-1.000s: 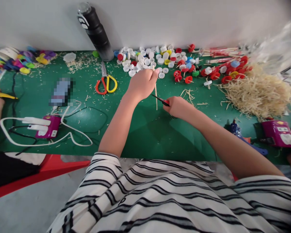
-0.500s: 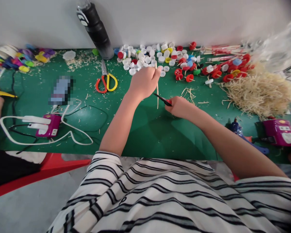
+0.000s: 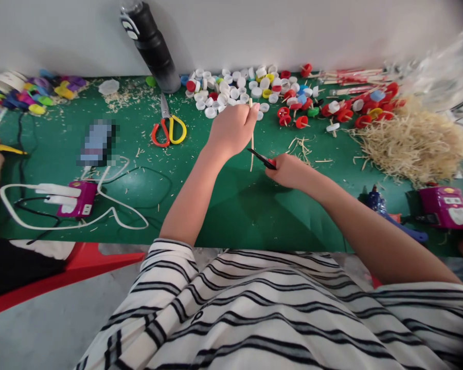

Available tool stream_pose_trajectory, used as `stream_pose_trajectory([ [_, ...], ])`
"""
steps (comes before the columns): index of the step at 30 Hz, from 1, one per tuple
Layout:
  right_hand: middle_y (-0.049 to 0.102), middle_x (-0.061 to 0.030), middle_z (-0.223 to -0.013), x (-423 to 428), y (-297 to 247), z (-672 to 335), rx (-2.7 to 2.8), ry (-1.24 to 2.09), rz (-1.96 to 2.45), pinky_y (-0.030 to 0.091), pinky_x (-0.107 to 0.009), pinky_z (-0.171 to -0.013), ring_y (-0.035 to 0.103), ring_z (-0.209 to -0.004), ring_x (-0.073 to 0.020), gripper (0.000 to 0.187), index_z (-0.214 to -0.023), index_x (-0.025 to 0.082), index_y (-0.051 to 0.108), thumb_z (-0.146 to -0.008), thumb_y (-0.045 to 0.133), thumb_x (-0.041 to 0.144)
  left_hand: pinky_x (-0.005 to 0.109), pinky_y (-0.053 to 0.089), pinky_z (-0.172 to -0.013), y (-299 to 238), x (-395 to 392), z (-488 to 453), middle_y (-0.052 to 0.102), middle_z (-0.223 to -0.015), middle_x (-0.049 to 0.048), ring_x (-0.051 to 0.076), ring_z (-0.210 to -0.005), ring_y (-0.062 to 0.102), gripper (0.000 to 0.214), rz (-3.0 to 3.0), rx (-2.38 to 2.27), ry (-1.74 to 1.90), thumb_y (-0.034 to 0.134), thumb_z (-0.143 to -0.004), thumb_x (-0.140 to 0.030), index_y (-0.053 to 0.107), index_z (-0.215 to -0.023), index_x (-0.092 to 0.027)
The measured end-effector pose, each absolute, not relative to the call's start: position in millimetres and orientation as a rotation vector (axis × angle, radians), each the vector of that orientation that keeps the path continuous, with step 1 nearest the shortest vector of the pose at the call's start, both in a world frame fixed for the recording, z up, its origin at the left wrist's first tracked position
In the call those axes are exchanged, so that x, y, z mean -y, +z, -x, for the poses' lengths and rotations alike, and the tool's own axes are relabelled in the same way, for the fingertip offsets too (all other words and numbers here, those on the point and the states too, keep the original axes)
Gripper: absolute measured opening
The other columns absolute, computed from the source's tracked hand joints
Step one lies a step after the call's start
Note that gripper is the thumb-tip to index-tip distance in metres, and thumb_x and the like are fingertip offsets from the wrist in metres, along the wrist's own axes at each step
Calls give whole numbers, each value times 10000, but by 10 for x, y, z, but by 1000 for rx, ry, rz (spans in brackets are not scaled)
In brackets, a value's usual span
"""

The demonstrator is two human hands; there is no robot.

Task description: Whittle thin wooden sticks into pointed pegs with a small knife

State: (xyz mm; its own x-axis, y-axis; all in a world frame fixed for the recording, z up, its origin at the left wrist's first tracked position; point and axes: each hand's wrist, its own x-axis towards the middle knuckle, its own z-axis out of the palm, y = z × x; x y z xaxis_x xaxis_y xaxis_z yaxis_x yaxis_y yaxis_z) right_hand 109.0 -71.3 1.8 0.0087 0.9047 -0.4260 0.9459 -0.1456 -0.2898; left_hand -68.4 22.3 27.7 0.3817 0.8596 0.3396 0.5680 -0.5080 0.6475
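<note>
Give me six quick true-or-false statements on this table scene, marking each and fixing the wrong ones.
1. The left hand holds a thin pale stick. True.
2. The right hand holds a dark-bladed tool. True.
3. The tool's blade points away from the stick. False: it points toward it.
4. The dark bottle stands beyond the scissors. True.
5. The scissors lie to the right of both hands. False: they lie left of them.
6. The bottle stands right of the heap of pale shavings. False: it stands left.
</note>
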Motion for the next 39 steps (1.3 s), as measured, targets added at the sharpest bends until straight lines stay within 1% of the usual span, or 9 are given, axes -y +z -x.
stream_pose_trajectory([
  [3, 550, -44, -595, 731, 9, -1104, -1998, -806, -2175, 319, -319, -511, 468, -507, -156, 216, -833, 184, 652, -887, 574, 378, 338, 397, -759, 289, -197, 667, 351, -595, 28, 227, -738, 590, 633, -2228, -1235, 912, 349, -947, -756, 382, -618, -217],
  [9, 551, -46, -589, 791, -9, -1120, -1979, -802, -2186, 344, -308, -541, 473, -523, -157, 219, -826, 181, 659, -891, 568, 369, 330, 391, -730, 286, -159, 655, 370, -583, 30, 217, -731, 578, 673, -2241, -1195, 962, 266, -933, -799, 453, -651, -217],
  [15, 570, -58, -604, 833, 3, -1115, -1996, -777, -2166, 371, -303, -574, 498, -560, -167, 234, -863, 174, 684, -905, 539, 354, 339, 370, -710, 382, -83, 614, 453, -617, 49, 205, -718, 553, 609, -2243, -1285, 863, 293, -1006, -691, 488, -674, -220],
  [19, 593, -74, -620, 840, -47, -1174, -1991, -746, -2136, 368, -305, -560, 512, -568, -175, 277, -871, 167, 691, -912, 523, 384, 340, 357, -704, 370, -107, 648, 433, -607, 44, 208, -734, 546, 565, -2266, -1353, 835, 296, -1033, -631, 481, -687, -224],
  [23, 618, -79, -646, 893, -115, -1298, -1982, -726, -2088, 339, -301, -537, 527, -579, -181, 281, -854, 176, 692, -911, 529, 397, 350, 328, -657, 242, -209, 714, 360, -555, 21, 186, -628, 478, 546, -2236, -1384, 714, 314, -1044, -583, 401, -636, -230],
  [26, 640, -84, -692, 938, -133, -1356, -1994, -709, -2075, 323, -299, -539, 535, -603, -182, 285, -876, 183, 688, -917, 525, 413, 361, 303, -642, 166, -259, 720, 303, -545, 0, 169, -564, 407, 558, -2177, -1298, 719, 341, -1030, -617, 333, -620, -237],
  [28, 646, -81, -711, 955, -128, -1366, -2005, -708, -2074, 316, -299, -539, 529, -600, -178, 291, -877, 188, 682, -920, 523, 428, 368, 297, -651, 150, -262, 710, 282, -546, -5, 169, -565, 397, 574, -2116, -1254, 769, 366, -1009, -656, 316, -618, -240],
  [33, 655, -88, -724, 979, -113, -1354, -2029, -713, -2084, 314, -302, -544, 527, -608, -181, 295, -869, 184, 678, -926, 516, 425, 368, 298, -660, 169, -215, 699, 286, -543, -3, 178, -589, 411, 596, -2040, -1165, 837, 379, -964, -738, 355, -631, -244],
  [39, 665, -99, -744, 1016, -113, -1354, -2048, -708, -2110, 309, -302, -541, 532, -621, -183, 279, -874, 179, 676, -922, 527, 410, 358, 330, -660, 210, -167, 679, 303, -552, -5, 171, -575, 421, 610, -2030, -1178, 819, 359, -958, -762, 370, -638, -242],
])
